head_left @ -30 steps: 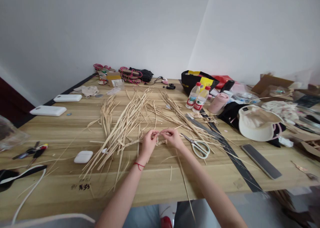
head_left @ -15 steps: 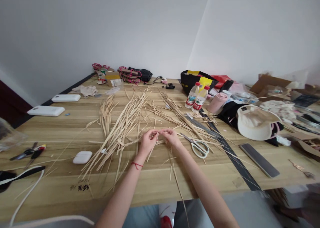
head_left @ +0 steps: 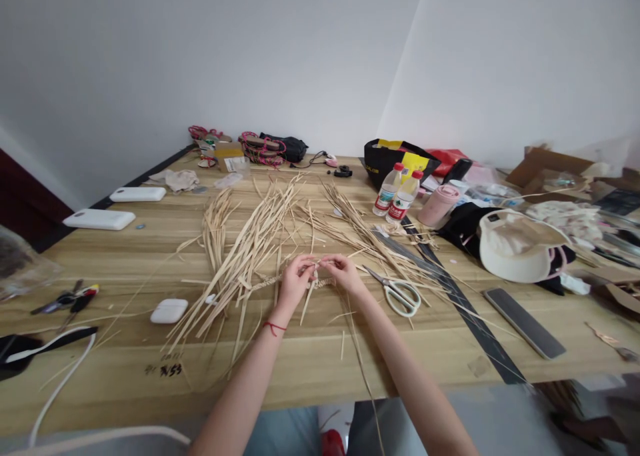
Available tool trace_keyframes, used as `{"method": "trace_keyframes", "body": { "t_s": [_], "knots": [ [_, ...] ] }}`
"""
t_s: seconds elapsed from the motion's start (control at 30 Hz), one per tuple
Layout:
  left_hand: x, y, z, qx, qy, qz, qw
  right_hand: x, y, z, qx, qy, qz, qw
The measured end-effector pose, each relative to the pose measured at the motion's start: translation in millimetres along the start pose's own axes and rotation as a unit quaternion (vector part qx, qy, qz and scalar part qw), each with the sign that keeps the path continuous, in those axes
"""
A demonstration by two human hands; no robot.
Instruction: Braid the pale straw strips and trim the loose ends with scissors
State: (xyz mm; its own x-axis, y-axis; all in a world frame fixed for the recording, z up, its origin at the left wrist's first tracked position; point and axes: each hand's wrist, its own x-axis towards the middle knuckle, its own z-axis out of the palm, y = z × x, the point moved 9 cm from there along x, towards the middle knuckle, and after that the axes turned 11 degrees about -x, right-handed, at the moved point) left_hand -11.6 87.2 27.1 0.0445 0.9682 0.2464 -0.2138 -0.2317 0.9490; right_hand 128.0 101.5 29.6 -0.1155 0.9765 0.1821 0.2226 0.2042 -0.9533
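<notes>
A braided straw strip runs under both hands, with loose strands sticking out of it. My left hand has its fingers pinched on the braid's strands near the middle. Close beside it, my right hand pinches a thin straw strand, fingertips nearly touching the left ones. The exact grip is partly hidden by the fingers. One long strand trails from the right hand's side over the table's front edge. Scissors with pale handles lie just right of my right hand. A large bundle of straw spreads at the left.
More straw lies behind the scissors. Two water bottles, a pink cup, a black bag and a white cap stand to the right. A white earbud case and white power banks sit left. A grey flat case lies right.
The view has shifted slightly, so the table things appear a little further right. Both hands stay close together at the braid, with only small finger movement.
</notes>
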Motion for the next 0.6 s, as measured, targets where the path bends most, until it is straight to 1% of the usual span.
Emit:
{"method": "trace_keyframes", "body": {
  "t_s": [0.13,0.3,0.43,0.53,0.6],
  "knots": [
    [-0.2,1.9,3.5,-0.006,-0.016,-0.008,1.0,9.0,-7.2,-3.4,-0.039,-0.06,-0.047,0.996],
    [-0.2,2.1,9.9,-0.026,-0.052,-0.019,0.998,22.7,-21.6,-14.5,-0.079,-0.095,-0.106,0.987],
    [-0.4,-1.1,13.2,-0.009,-0.078,-0.031,0.996,28.8,-33.7,-12.4,-0.121,-0.193,-0.112,0.967],
    [0.6,-4.6,12.6,0.005,-0.082,-0.037,0.996,31.4,-46.2,-11.5,-0.153,-0.256,-0.116,0.947],
    [1.4,-4.3,11.5,0.015,-0.08,-0.029,0.996,33.1,-53.8,-9.7,-0.175,-0.298,-0.119,0.931]
  ]
}}
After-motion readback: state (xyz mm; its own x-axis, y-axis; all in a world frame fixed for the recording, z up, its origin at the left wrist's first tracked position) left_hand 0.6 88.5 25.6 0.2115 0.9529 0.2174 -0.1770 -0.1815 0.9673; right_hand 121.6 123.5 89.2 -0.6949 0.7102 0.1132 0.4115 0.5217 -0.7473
